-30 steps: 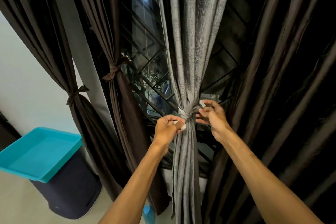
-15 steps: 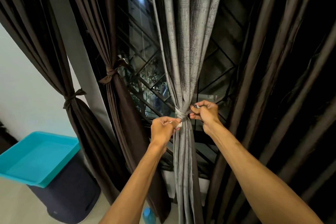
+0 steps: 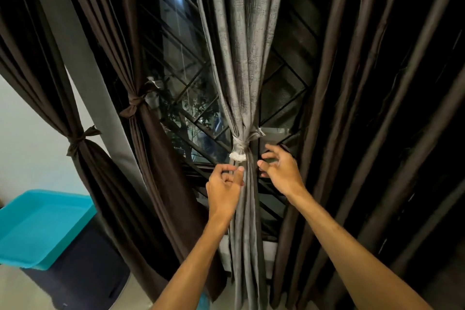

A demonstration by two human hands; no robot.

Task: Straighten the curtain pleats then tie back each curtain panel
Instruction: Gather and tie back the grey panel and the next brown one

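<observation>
Fingers (image 3: 240, 170) of left hand (image 3: 222, 191) and right hand (image 3: 283, 173) curl loosely, empty, just below the knotted pale fabric tie (image 3: 239, 145) (seemingly snug) cinching the pleated grey curtain panel (image 3: 239, 58), probably checking its hold.

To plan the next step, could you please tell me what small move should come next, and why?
Probably the right hand should reach to the loose dark curtain on the right and start gathering its pleats. The grey curtain is bound by its tie, neither hand holds it, and the two brown panels on the left are knotted; only that one hangs untied.
</observation>
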